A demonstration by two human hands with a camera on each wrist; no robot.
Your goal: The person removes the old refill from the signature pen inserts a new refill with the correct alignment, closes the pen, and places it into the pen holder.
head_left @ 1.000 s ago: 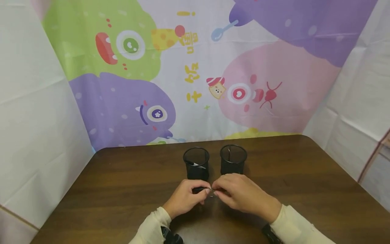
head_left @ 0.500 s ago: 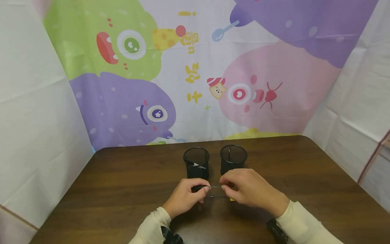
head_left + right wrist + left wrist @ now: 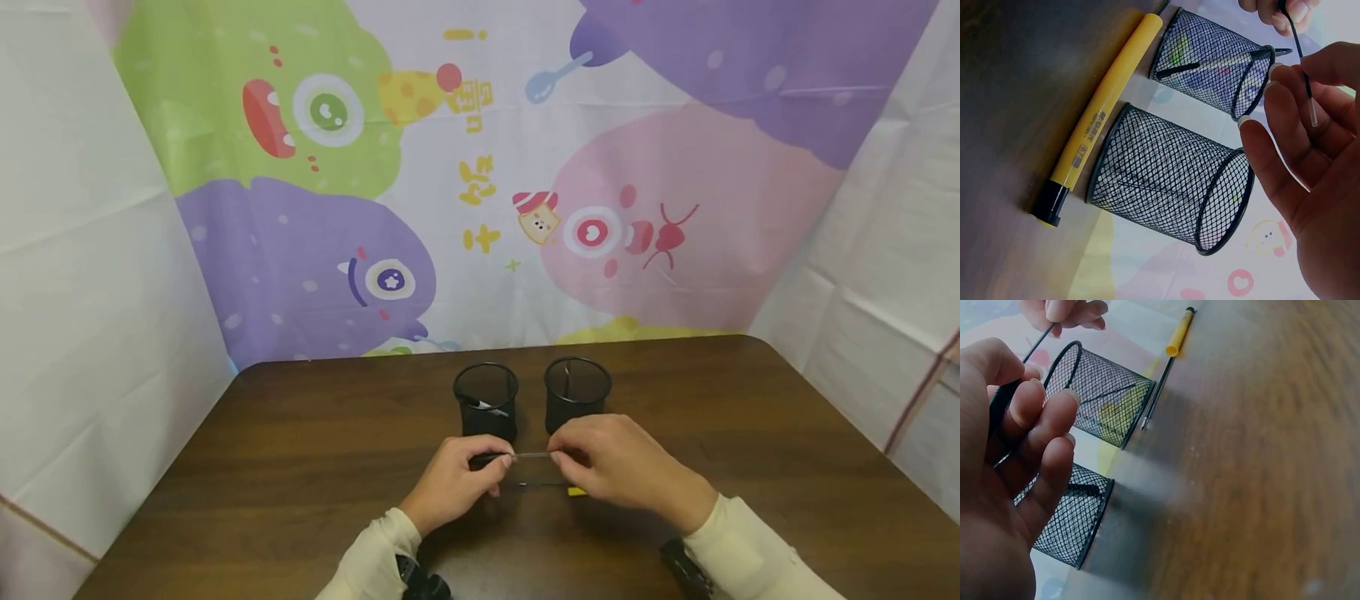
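Observation:
My left hand (image 3: 453, 487) grips a short black pen barrel (image 3: 1002, 403). From its end runs a thin ink refill (image 3: 534, 455), which my right hand (image 3: 633, 471) pinches between thumb and fingertips. The refill's clear tail (image 3: 1314, 114) sticks out past the right fingers in the right wrist view. Below the hands on the table lies a yellow pen barrel (image 3: 1105, 103), with a dark refill (image 3: 1159, 390) and its metal tip extending from one end.
Two black mesh cups stand just beyond the hands. The left cup (image 3: 487, 423) holds a black-and-white pen (image 3: 483, 406); a thin dark stick (image 3: 1154, 189) shows inside the right cup (image 3: 573, 413). A patterned cloth (image 3: 480, 292) hangs behind the brown table (image 3: 337, 467).
My right hand has moved right, away from the left, and a length of refill now shows between them. The yellow barrel has come into sight below. The left hand has barely moved.

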